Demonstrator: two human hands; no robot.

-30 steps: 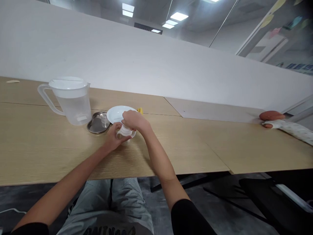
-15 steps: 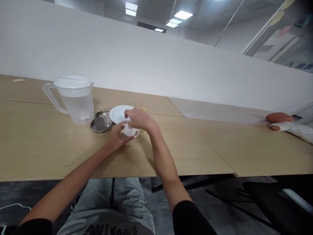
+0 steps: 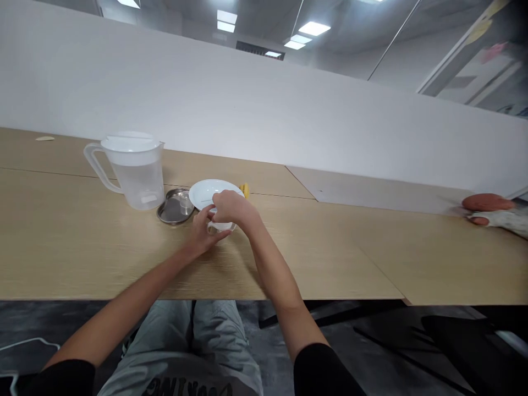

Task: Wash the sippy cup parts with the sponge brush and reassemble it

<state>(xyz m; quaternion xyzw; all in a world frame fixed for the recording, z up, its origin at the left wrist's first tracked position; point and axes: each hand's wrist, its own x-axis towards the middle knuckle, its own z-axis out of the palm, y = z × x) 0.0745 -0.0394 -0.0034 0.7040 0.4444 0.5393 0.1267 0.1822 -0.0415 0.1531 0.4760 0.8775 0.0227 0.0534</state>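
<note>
We record the cup [image 3: 223, 226] low between 2 hands, over the near part of the tabletop [image 3: 313, 253]. Our left hand [image 3: 201, 235] has it from the left: fingers part-open in a C, thumb along the near side. Our right hand [image 3: 231, 209] sits above the cup's far side, fingers curled in; we cannot tell what, if anything, they grip. Both hands are about equally close. Cup axis: hidden, so tilt not readable. Plate [image 3: 200, 192] just beyond the hands; yellow item [image 3: 246, 190] at its right edge. Left of the plate: metal dish [image 3: 166, 213] holding 1 clear piece [image 3: 185, 201], then the pitcher [image 3: 142, 179].
</note>
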